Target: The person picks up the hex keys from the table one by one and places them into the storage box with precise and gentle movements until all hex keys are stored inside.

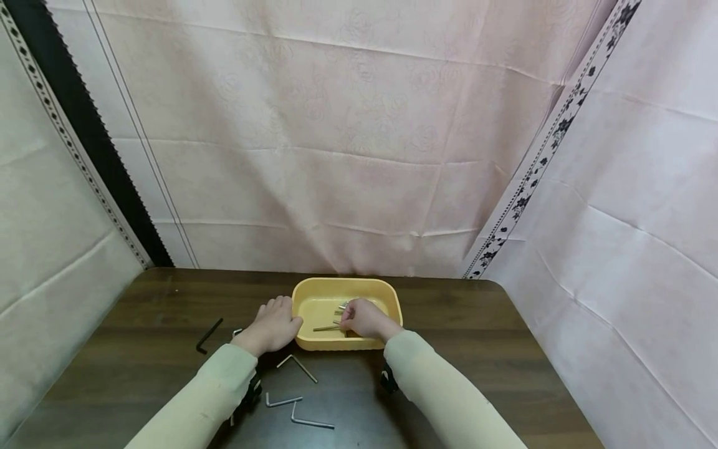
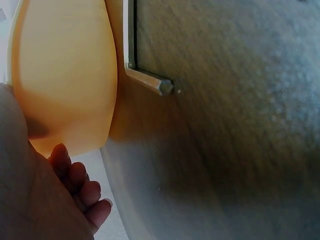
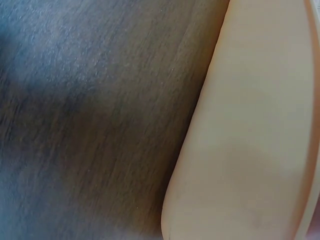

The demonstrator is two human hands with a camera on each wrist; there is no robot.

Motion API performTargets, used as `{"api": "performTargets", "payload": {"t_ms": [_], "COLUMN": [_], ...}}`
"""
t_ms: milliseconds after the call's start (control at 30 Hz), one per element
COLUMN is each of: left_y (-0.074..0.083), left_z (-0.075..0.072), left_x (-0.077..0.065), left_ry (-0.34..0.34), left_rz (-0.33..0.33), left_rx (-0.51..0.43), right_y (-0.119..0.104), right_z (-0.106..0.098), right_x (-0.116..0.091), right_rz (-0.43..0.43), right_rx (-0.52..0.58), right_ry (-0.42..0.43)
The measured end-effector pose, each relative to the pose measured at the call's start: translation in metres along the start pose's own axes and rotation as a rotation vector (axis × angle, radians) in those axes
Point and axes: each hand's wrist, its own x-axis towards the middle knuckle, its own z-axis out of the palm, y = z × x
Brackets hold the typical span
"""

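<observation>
A yellow plastic tray (image 1: 315, 304) stands at the back of the table. My left hand (image 1: 272, 327) rests against its left end, thumb at the rim and fingers loosely extended outside; the left wrist view shows several of those fingers (image 2: 90, 192) beside the tray wall. Over the tray's right side reaches my right hand (image 1: 366, 318), thumb and fingertips together at a metal hex key (image 1: 325, 328) on the tray floor. More small metal pieces lie partly hidden by that hand. In the right wrist view only the tray's outer wall (image 3: 245, 125) shows, the hand being out of sight.
In front of the tray lie silver L-shaped hex keys (image 1: 303, 369), (image 1: 285, 403), (image 1: 313, 424). A black hex key (image 1: 209, 335) lies left of the left hand. The wooden table (image 1: 477, 374) ends at a pale curtain (image 1: 336, 156) behind.
</observation>
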Motion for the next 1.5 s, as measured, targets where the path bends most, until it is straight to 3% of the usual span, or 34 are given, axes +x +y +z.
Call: {"api": "performTargets", "payload": {"t_ms": [333,500,767,1167,1500], "left_y": [0.001,0.0,0.0,0.0,-0.002], "left_z": [0.0,0.001,-0.001,-0.001,0.0], "left_x": [0.0,0.0,-0.001,0.001,0.003], "left_ry": [0.012,0.011,-0.009,-0.012,-0.006], "left_rz": [0.009,0.031,0.004,-0.006,-0.001], "left_rx": [0.002,-0.007,-0.004,0.002,0.003], "right_y": [-0.001,-0.004,-0.006,-0.001,-0.005], "right_z": [-0.01,-0.016,-0.019,-0.007,0.015], "right_x": [-0.011,-0.025,-0.049,-0.083,-0.102], "right_rz": [-0.036,-0.121,-0.243,-0.326,-0.415], "right_rx": [0.027,0.11,0.178,0.216,0.223], "right_ry": [0.079,0.125,0.131,0.148,0.088]}}
